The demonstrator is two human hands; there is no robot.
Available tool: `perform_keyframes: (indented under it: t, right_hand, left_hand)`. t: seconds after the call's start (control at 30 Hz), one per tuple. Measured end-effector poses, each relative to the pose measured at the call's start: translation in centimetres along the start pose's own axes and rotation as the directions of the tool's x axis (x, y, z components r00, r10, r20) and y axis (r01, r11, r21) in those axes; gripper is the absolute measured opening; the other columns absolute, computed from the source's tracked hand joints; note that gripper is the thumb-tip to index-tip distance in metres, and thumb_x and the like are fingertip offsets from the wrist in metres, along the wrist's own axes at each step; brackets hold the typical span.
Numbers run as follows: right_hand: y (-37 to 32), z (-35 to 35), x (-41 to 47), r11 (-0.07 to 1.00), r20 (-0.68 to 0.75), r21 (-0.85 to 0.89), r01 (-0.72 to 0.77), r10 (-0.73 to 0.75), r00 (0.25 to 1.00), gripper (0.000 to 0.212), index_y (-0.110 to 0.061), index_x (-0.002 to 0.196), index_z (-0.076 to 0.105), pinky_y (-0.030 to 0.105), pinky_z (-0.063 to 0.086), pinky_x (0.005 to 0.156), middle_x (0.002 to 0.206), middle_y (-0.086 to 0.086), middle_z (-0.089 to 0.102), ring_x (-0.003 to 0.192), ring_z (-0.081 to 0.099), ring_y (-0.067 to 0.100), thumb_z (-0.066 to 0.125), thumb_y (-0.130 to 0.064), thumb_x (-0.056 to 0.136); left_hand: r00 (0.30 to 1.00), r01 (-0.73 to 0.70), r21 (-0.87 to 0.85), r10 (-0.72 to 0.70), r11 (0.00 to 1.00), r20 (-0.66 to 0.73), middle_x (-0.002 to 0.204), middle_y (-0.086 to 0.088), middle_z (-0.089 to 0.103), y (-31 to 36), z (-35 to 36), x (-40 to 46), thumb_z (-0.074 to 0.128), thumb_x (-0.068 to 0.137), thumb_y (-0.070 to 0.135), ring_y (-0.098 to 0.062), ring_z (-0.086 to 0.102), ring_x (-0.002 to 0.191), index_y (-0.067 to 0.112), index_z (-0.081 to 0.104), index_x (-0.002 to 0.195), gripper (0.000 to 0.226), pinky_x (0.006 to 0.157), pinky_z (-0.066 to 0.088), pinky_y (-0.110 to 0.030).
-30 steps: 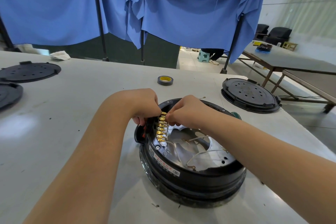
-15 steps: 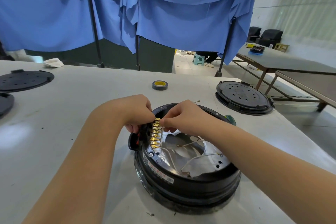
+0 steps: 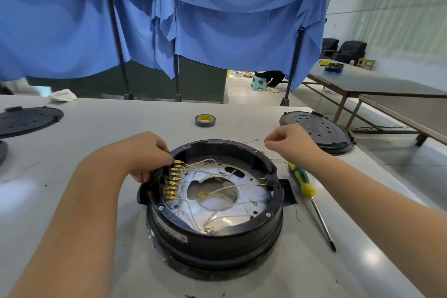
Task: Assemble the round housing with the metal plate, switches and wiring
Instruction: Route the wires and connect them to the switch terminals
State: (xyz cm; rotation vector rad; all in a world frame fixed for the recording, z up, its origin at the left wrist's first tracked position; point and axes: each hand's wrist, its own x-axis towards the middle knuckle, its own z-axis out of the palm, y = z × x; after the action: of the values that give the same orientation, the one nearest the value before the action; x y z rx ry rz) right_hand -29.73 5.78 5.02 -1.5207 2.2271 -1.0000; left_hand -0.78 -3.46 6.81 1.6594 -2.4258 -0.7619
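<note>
In the head view the round black housing point(image 3: 214, 203) sits on the pale desk point(image 3: 101, 128) just below centre, open side up, with the metal plate point(image 3: 217, 210) seated in its floor and thin white wires point(image 3: 210, 164) looping loosely across it. At the housing's nine o'clock rim stands a row of brass terminals point(image 3: 173, 182), and the left hand point(image 3: 145, 155) has its grip curled at the top of that row, fingertips pinching at the uppermost terminal. The right hand point(image 3: 289, 143) hovers past the one o'clock rim, its grip pinched closed; whether anything lies between the fingertips is too small to tell. The housing looks rigid and fairly heavy, a thick moulded shell best steadied by its outer wall or rim. The wires, by contrast, look limp and light, and the brass tabs small and easily bent, so they are best taken at the metal ends with fingertips, not pulled by the lead. A yellow-and-green screwdriver point(image 3: 309, 198) lies at three o'clock, just beside the housing. A roll of grey tape point(image 3: 205, 120) rests at twelve o'clock, and flat black perforated lids lie at ten point(image 3: 27, 121) and two o'clock point(image 3: 316, 132). The desk is smooth, hard and slightly glossy. Behind it hang blue drapes point(image 3: 217, 19) on dark poles; further tables and dark chairs stand at the right.
</note>
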Motion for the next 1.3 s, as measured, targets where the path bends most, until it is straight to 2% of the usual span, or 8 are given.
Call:
perform_keyframes:
  t: [0.3, 0.43, 0.6, 0.83, 1.0, 1.07, 1.13, 1.3]
  right_hand:
    - [4.2, 1.0, 1.6, 0.964, -0.016, -0.262, -0.041, 0.038, 0.999, 0.011, -0.021, 0.094, 0.071, 0.033, 0.052, 0.081, 0.091, -0.005, 0.068, 0.088, 0.062, 0.015, 0.061, -0.017, 0.089]
    - [3.3, 2.2, 2.9, 0.95, -0.015, -0.311, -0.014, 0.01, 1.0, 0.013, -0.016, 0.096, 0.071, 0.036, 0.053, 0.081, 0.096, 0.001, 0.07, 0.088, 0.063, 0.02, 0.059, -0.018, 0.092]
    - [2.6, 3.5, 3.8, 0.931, -0.006, -0.357, -0.078, 0.082, 0.997, 0.017, -0.009, 0.095, 0.075, 0.035, 0.053, 0.078, 0.098, 0.01, 0.073, 0.091, 0.066, 0.029, 0.06, -0.017, 0.09]
    - [2.6, 4.3, 4.7, 0.921, -0.015, -0.374, -0.111, 0.114, 0.993, 0.02, -0.008, 0.091, 0.075, 0.037, 0.056, 0.08, 0.097, 0.009, 0.072, 0.091, 0.066, 0.03, 0.055, -0.007, 0.087]
    - [2.4, 4.7, 5.5, 0.857, 0.132, -0.513, -0.043, 0.128, 0.983, 0.028, -0.002, 0.106, 0.068, 0.035, 0.051, 0.08, 0.091, 0.013, 0.058, 0.084, 0.054, 0.031, 0.046, -0.002, 0.089]
    - [2.3, 4.6, 5.5, 0.873, 0.13, -0.486, -0.04, 0.117, 0.985, 0.026, 0.001, 0.102, 0.068, 0.033, 0.048, 0.074, 0.085, 0.012, 0.055, 0.08, 0.052, 0.03, 0.046, -0.002, 0.088]
    - [2.3, 4.2, 5.2, 0.922, 0.047, -0.385, -0.05, 0.073, 0.996, 0.022, 0.001, 0.096, 0.069, 0.035, 0.049, 0.075, 0.088, 0.014, 0.064, 0.085, 0.06, 0.031, 0.049, -0.005, 0.09]
    - [1.0, 2.2, 4.1, 1.0, -0.169, 0.02, -0.001, 0.004, 0.986, 0.004, -0.015, 0.09, 0.061, 0.04, 0.054, 0.085, 0.091, 0.005, 0.068, 0.086, 0.064, 0.021, 0.058, -0.015, 0.093]
  left_hand:
    - [1.0, 0.011, -0.009, -0.011, 1.0, -0.026, 0.059, -0.008, 0.065, 0.2, 0.2, 0.3, 0.057, 0.09, 0.02, -0.014, 0.06, 0.043, 0.024, 0.062, 0.088, 0.007, 0.04, 0.045, -0.02]
    - [1.0, 0.015, 0.007, -0.015, 1.0, -0.028, 0.061, -0.01, 0.067, 0.3, 0.0, 0.3, 0.055, 0.09, 0.02, -0.012, 0.061, 0.04, 0.025, 0.061, 0.085, 0.009, 0.039, 0.045, -0.019]
    - [1.0, 0.02, 0.005, -0.02, 1.0, -0.024, 0.065, -0.011, 0.068, 0.4, 0.1, 0.2, 0.054, 0.09, 0.02, -0.014, 0.062, 0.044, 0.025, 0.061, 0.084, 0.01, 0.041, 0.045, -0.02]
    - [0.999, 0.034, 0.018, -0.034, 0.999, -0.014, 0.075, -0.013, 0.071, 0.3, 0.1, 0.3, 0.054, 0.091, 0.021, -0.016, 0.064, 0.048, 0.023, 0.063, 0.091, 0.009, 0.041, 0.047, -0.02]
    - [0.999, 0.035, 0.022, -0.035, 0.999, 0.011, 0.076, -0.014, 0.071, 0.3, 0.0, 0.1, 0.054, 0.092, 0.022, -0.016, 0.064, 0.049, 0.02, 0.063, 0.098, 0.011, 0.043, 0.047, -0.02]
    - [0.999, 0.035, 0.01, -0.035, 0.999, 0.026, 0.067, -0.011, 0.069, 0.5, 0.0, 0.1, 0.055, 0.091, 0.022, -0.014, 0.063, 0.044, 0.018, 0.063, 0.097, 0.01, 0.042, 0.046, -0.019]
    - [0.998, 0.034, -0.004, -0.034, 0.999, 0.044, 0.058, -0.009, 0.067, 0.8, 0.1, 0.0, 0.056, 0.091, 0.021, -0.014, 0.062, 0.041, 0.015, 0.063, 0.096, 0.01, 0.042, 0.046, -0.02]
    - [0.997, 0.017, -0.015, -0.016, 1.0, 0.071, 0.075, -0.015, 0.07, 1.7, 0.5, -0.1, 0.055, 0.091, 0.021, -0.016, 0.064, 0.045, 0.013, 0.062, 0.096, 0.012, 0.044, 0.048, -0.022]
